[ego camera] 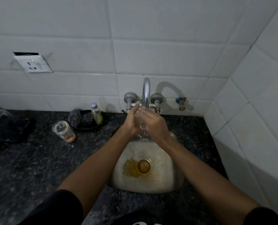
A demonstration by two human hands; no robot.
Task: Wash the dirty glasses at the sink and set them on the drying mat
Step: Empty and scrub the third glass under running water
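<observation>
Both hands, left hand (131,120) and right hand (154,125), seemingly clasp a clear wet glass (142,125) at frame centre; slick glass could slip into the steel sink (175,179).

Bare forearms run from short black sleeves (65,207), with a black garment (144,218) bearing white print below.

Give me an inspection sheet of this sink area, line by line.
Surface: dark speckled counter; sink stained yellow-brown around the drain.
Job's things: clear glass between both hands under the tap; dirty glass upright on the counter, left of the sink.
Clutter: scrubbers and bottle on a dark dish; dark cloth far left.
Grippers: left hand and right hand around the glass.
Cables: nothing seen.
Surroundings: white tiles; loose socket.
</observation>
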